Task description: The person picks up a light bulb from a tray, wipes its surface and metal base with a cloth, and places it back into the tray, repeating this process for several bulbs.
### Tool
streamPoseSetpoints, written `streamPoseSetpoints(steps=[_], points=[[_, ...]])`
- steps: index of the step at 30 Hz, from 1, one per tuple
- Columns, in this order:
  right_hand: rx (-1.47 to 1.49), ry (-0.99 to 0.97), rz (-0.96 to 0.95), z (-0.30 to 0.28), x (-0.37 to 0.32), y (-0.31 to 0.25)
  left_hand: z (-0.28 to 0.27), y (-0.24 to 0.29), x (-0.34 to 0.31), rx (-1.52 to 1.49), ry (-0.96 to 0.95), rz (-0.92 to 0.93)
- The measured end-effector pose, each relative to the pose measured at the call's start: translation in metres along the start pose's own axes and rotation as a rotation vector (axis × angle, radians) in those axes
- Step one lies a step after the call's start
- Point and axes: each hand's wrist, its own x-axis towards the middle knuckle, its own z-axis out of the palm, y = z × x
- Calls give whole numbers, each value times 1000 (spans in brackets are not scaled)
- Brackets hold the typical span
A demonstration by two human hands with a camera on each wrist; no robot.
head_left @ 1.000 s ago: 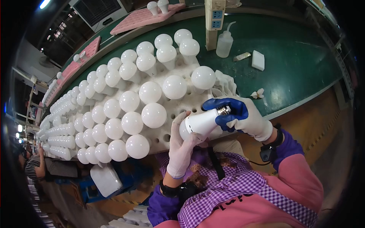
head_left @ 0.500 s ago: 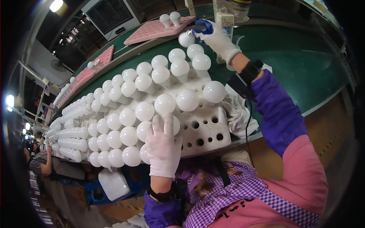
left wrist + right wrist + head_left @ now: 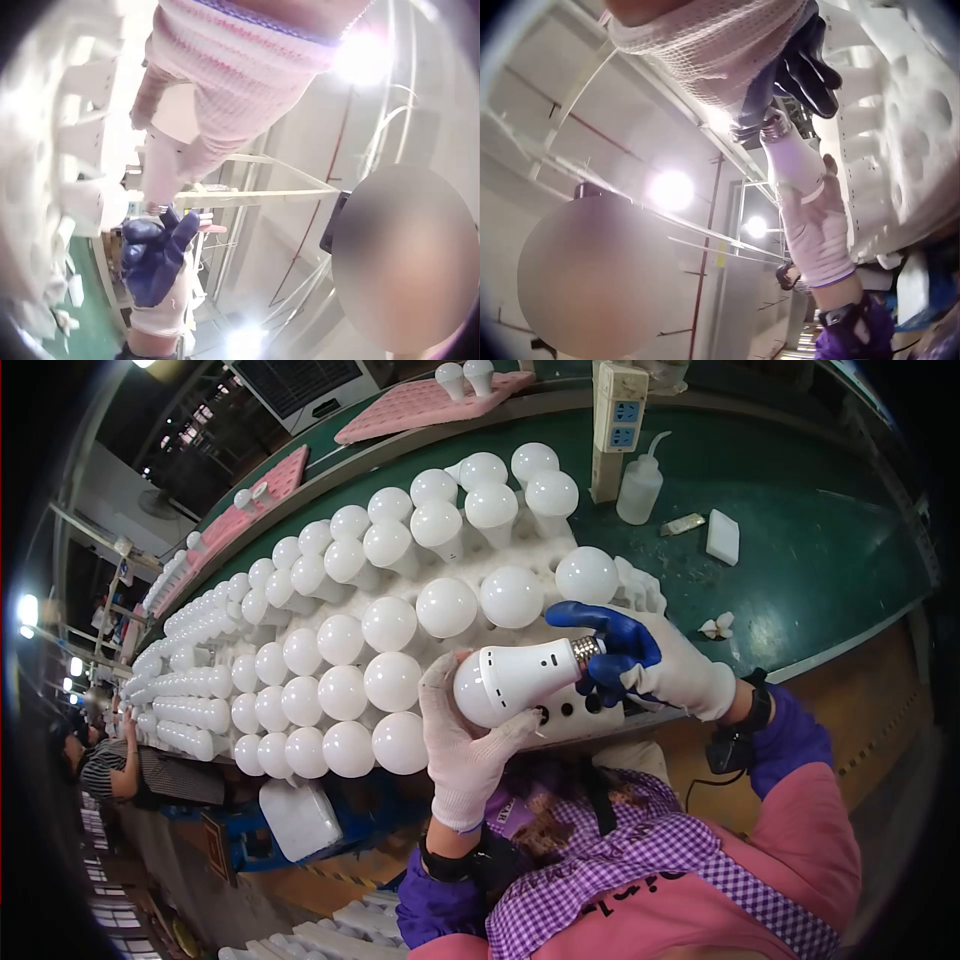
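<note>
The left hand [image 3: 462,765] in a white glove curls its fingers and thumb around the round globe of one bulb [image 3: 522,668], which is lifted above the white holed tray [image 3: 582,721], with its globe toward the left hand and its metal screw base [image 3: 586,649] toward the right hand. I think the globe is cradled like this because it is wide and smooth, and so the base stays free for the other hand. The right hand [image 3: 672,662], in a glove with blue coated fingers, closes its fingers about this base, but how firmly they press I cannot tell. The coating perhaps gives better grip on metal. The standing bulbs [image 3: 512,597] have globes up and narrow necks down in the tray, probably so that they do not roll. On the green table [image 3: 810,550], beyond the tray, a spout bottle [image 3: 640,490] stands upright, and near it lies a white block [image 3: 722,538], both apart from the hands.
</note>
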Motion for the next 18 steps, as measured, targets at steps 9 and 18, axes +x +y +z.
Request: streamPoseSetpoints(steps=[9, 18], points=[[-134, 125, 78, 5, -10, 6, 5, -6, -3, -249, -106, -263], [-305, 58, -126, 0, -9, 14, -15, -40, -7, -798, -392, -599]])
